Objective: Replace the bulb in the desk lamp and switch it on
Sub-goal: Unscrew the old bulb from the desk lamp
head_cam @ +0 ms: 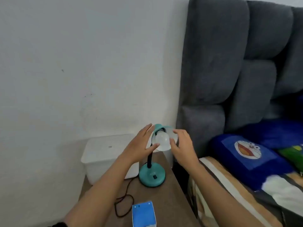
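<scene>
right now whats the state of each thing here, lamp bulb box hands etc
desk lamp: upright on the table, shade tilted toward the camera
bulb: seated in the shade, unlit
rocker switch: position unreadable
blue box: standing upright, top closed
white bin: lid on
left hand: open beside the shade
right hand: open, fingers near the bulb

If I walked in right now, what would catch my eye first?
Two bare hands, the left hand and right hand, cupped open around a white bulb in a teal desk lamp on a brown bedside table. To the right, a grey padded headboard rises above a blue cartoon pillow.
</scene>
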A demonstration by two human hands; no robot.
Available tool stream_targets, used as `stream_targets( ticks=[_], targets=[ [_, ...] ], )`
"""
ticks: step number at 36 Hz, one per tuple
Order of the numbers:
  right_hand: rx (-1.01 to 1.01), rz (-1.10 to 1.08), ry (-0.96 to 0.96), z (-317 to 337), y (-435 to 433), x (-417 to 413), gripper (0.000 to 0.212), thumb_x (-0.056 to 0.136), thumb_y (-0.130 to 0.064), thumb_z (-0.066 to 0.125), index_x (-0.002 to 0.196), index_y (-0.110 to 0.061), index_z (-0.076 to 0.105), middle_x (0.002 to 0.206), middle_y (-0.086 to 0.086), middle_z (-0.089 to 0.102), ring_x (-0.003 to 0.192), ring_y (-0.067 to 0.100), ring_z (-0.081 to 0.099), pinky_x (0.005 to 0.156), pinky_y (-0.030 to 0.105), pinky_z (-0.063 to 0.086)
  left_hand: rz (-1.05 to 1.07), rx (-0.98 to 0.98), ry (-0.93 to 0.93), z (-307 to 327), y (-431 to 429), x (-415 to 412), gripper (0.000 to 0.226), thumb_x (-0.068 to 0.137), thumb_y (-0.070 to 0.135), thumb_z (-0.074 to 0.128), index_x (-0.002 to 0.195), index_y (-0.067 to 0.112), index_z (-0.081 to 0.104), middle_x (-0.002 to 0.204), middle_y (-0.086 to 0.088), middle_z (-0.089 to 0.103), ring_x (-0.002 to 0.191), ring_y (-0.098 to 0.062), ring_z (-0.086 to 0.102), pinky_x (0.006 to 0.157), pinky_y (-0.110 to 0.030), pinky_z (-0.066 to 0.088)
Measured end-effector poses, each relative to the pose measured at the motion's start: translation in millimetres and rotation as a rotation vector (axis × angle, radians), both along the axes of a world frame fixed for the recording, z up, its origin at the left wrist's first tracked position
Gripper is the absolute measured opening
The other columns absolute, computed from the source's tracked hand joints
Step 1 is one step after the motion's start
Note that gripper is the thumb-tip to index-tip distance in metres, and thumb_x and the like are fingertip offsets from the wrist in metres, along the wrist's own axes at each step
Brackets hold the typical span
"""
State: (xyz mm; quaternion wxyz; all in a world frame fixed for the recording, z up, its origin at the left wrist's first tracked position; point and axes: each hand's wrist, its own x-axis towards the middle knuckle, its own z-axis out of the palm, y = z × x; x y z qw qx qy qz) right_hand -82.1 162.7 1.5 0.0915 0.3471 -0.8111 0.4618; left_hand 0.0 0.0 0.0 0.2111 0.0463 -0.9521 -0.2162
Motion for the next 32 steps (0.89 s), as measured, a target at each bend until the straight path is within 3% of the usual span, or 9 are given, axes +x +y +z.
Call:
stream_targets(
  ticks=[8, 12, 18, 25, 29, 32],
  targets=[
    [0.002, 0.001, -0.125, -28.3, -14.9, -17.3, 0.040, 0.095, -0.020, 0.049, 0.132, -0.006, 0.045, 0.134, 0.007, 0.047, 0.124, 0.017, 0.046, 0.103, 0.026, 0.036, -0.061, 0.128, -0.030, -24.2, -0.2, -35.2, 0.100, 0.079, 0.046, 0.068, 0.148, 0.033, -0.003, 0.157, 0.019, -0.002, 0.141, 0.005, 0.003, 0.113, -0.019, 0.014],
    [-0.034, 0.000, -0.154, -36.2, -33.6, -27.2, 0.043, 0.094, -0.021, 0.050, 0.134, -0.007, 0.043, 0.134, 0.007, 0.044, 0.120, 0.021, 0.048, 0.102, 0.036, 0.042, -0.100, 0.174, -0.032, -34.7, -8.1, -49.0, 0.107, 0.074, 0.035, 0.076, 0.148, 0.033, -0.002, 0.157, 0.017, 0.001, 0.142, 0.001, 0.007, 0.112, -0.019, 0.013],
    [-0.086, 0.006, -0.185, -39.7, -53.3, -42.2, 0.047, 0.092, -0.026, 0.052, 0.135, -0.008, 0.041, 0.135, 0.008, 0.041, 0.117, 0.018, 0.047, 0.094, 0.024, 0.039, -0.134, 0.203, 0.013, -42.9, -23.6, -62.0, 0.109, 0.071, 0.026, 0.080, 0.144, 0.039, 0.001, 0.151, 0.021, 0.010, 0.140, 0.001, 0.014, 0.113, -0.016, 0.016],
    [-0.051, 0.007, -0.198, -39.8, -66.6, -55.0, 0.056, 0.085, -0.035, 0.063, 0.132, -0.012, 0.045, 0.132, 0.009, 0.048, 0.122, 0.021, 0.045, 0.099, 0.028, 0.037, -0.201, 0.147, 0.062, -46.7, -34.0, -71.4, 0.105, 0.071, 0.022, 0.080, 0.141, 0.038, 0.003, 0.150, 0.016, 0.013, 0.141, -0.002, 0.015, 0.116, -0.016, 0.015],
    [0.011, 0.004, -0.106, -37.8, -68.0, -61.2, 0.058, 0.081, -0.033, 0.068, 0.131, -0.011, 0.048, 0.129, 0.010, 0.050, 0.121, 0.021, 0.045, 0.094, 0.020, 0.032, -0.210, 0.147, 0.064, -46.9, -38.8, -74.2, 0.105, 0.070, 0.019, 0.081, 0.141, 0.036, 0.004, 0.148, 0.018, 0.015, 0.137, 0.005, 0.015, 0.112, -0.007, 0.013],
    [0.125, 0.065, -0.003, -36.5, -65.5, -66.4, 0.061, 0.079, -0.030, 0.070, 0.133, -0.011, 0.047, 0.128, 0.011, 0.049, 0.121, 0.023, 0.044, 0.094, 0.021, 0.032, -0.215, 0.151, 0.061, -48.5, -40.3, -74.9, 0.104, 0.070, 0.019, 0.081, 0.142, 0.034, 0.006, 0.149, 0.016, 0.016, 0.138, 0.004, 0.016, 0.112, -0.008, 0.014]
  ],
)
